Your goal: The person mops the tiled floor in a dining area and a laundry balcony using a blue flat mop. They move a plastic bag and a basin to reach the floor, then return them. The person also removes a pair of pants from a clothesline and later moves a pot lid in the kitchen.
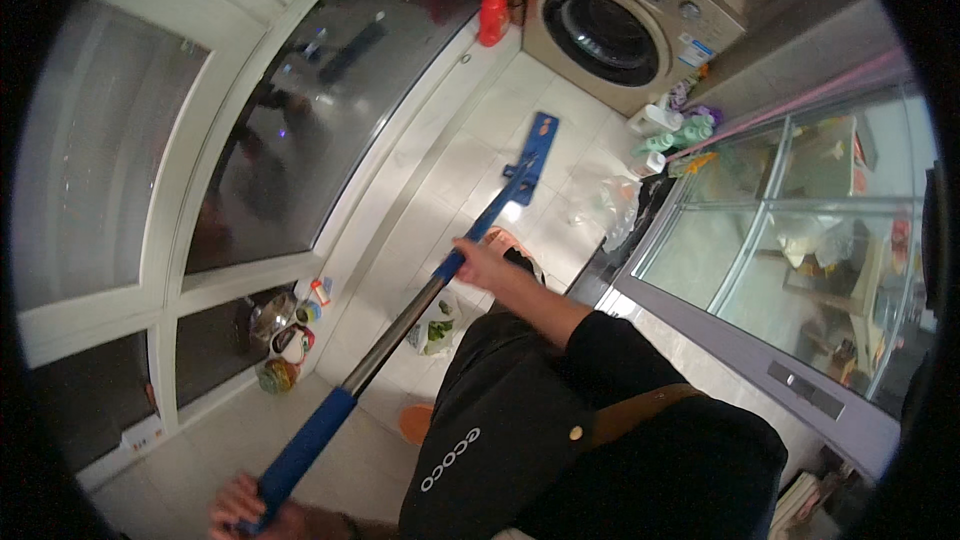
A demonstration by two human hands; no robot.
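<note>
A flat mop runs diagonally across the view, with a steel pole (395,333) and a blue foam grip (309,447). My left hand (251,511), slightly blurred, is wrapped around the top end of that grip at the lower left. Further down, my right hand (484,266) closes around the blue lower section of the handle. The blue mop head (541,154) lies flat on the pale floor tiles (491,101), in front of the washing machine. Close to my right hand is an orange slipper (510,240) on one foot, partly hidden by the arm.
A front-loading washing machine (600,34) stands at the far end, with a red bottle (493,17) on the ledge beside it. Several detergent bottles (660,142) and a clear plastic bag (619,210) line the right. Greens in a bag (437,334) lie by my legs. A glass-paned door (739,255) borders the right.
</note>
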